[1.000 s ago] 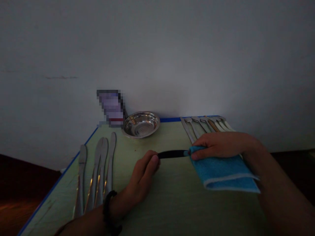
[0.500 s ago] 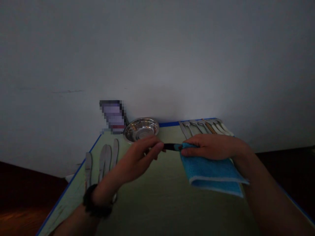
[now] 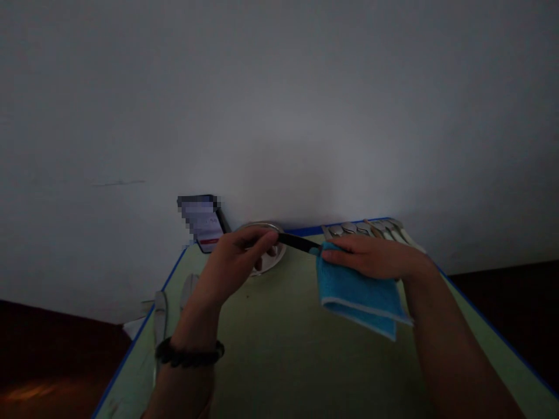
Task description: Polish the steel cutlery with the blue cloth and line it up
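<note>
My left hand [image 3: 240, 253], with a dark beaded bracelet at the wrist, pinches one end of a black-handled utensil [image 3: 299, 242]. A blue-grey band shows where its handle meets a folded blue cloth [image 3: 360, 294]. My right hand [image 3: 371, 255] is closed on this cloth, thumb and fingers pressing it round the utensil's other end. The cloth hides that end, so its kind cannot be told. Both hands are raised above the table, and the cloth's loose folds hang below my right palm. Behind my left fingers is a shiny metal bowl [image 3: 279, 256], partly covered by them.
Table knives [image 3: 160, 314] lie at the left, partly behind my left forearm. Spoons [image 3: 349, 228] and other cutlery with pale handles [image 3: 404, 234] line the back right edge. A phone [image 3: 207, 227] leans on the wall behind the pale green, blue-edged table [image 3: 279, 361].
My left hand has risen slightly and moved a little left, showing more of the black handle. My right hand and the cloth have shifted slightly left. The view has tilted up.
</note>
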Motion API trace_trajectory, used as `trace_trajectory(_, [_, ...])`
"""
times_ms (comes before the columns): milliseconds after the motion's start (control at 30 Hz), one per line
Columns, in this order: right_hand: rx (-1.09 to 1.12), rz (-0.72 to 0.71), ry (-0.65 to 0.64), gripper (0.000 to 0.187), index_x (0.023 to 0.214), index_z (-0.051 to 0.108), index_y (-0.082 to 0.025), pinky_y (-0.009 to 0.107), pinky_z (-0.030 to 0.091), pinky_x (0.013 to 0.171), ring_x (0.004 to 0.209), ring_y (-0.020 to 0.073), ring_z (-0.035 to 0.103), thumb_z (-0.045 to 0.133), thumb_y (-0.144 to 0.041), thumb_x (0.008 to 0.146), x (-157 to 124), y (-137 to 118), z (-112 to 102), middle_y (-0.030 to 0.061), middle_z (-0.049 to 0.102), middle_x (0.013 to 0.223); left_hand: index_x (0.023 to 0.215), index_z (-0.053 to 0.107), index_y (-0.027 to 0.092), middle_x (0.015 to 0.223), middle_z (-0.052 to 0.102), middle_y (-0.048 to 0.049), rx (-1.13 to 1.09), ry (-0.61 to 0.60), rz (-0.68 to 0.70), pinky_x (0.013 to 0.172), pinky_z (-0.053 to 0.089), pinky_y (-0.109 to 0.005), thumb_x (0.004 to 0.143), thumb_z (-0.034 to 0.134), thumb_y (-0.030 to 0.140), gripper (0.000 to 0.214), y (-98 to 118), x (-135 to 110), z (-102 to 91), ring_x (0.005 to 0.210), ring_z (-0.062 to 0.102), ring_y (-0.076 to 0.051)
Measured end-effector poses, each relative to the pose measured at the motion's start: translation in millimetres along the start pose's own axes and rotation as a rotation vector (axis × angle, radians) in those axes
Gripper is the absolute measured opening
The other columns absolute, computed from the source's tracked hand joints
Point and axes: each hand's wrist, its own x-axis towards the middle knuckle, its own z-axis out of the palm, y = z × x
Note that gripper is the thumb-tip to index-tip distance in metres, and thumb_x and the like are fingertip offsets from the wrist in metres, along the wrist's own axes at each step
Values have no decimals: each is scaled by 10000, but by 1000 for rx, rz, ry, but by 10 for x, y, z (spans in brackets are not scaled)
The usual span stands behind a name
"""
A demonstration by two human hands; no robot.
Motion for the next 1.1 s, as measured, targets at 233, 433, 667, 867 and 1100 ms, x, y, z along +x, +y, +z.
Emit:
trace_trajectory(233, [-28,-29,-95,447,937,592,-189,299,420,691,795,180,589,315,-536,886,161,-39,-9,64,634,891,725,629,203,628,578,21,121,-247,25,461,404,-193,846,519,343,217,-51,63,-65,508,505,-106])
trace_trajectory(433, [-4,-66,-86,442,1006,569,-195,321,407,720,836,201,580,288,-519,900,244,-52,168,78,637,934,719,594,191,700,579,0,331,-312,76,570,392,-246,872,471,315,232,-16,11,66,644,535,-148])
trace_trajectory(667, [114,-167,-8,388,919,532,-201,306,404,724,817,176,570,283,-499,913,282,-146,220,47,618,873,721,565,195,704,560,9,244,-218,152,592,400,-249,886,448,299,227,-24,-15,-16,640,527,-140])
trace_trajectory(867, [62,-71,-11,402,875,532,-197,307,413,701,787,170,566,294,-521,902,147,-70,109,38,599,843,732,598,195,633,600,15,105,149,-43,547,416,-246,844,514,338,200,-112,-41,-266,592,552,-144])
trace_trajectory(1100, [-14,10,21,402,948,597,-213,300,413,727,834,174,574,353,-525,883,1,26,-2,36,633,920,822,666,214,722,672,-1,-128,379,-190,660,495,-268,788,605,322,128,-268,-15,-388,689,625,-162])
